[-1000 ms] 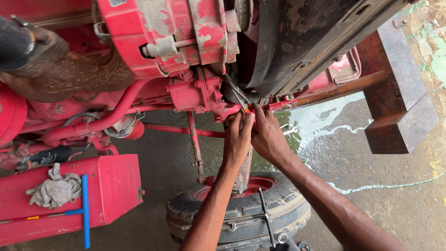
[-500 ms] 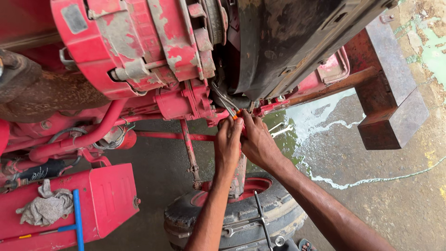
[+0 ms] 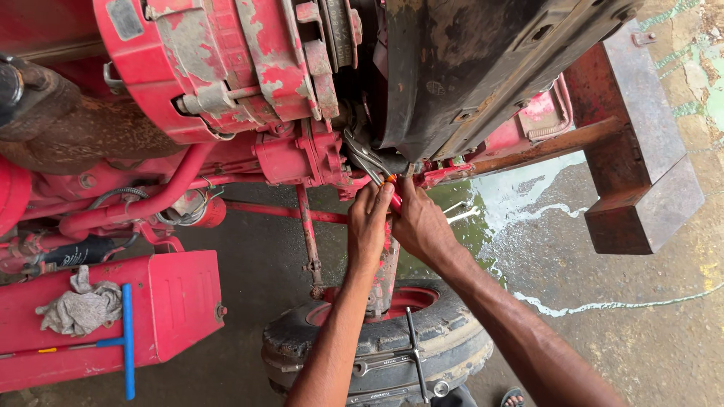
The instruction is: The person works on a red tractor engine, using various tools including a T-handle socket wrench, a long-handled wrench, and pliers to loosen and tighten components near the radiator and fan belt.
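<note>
Both hands meet under the red engine housing, the left hand closed round red-handled pliers gripping a fitting above, the right hand pinching beside them, wrenches lying unused on the tyre below, so the fitting looks not yet freed
</note>
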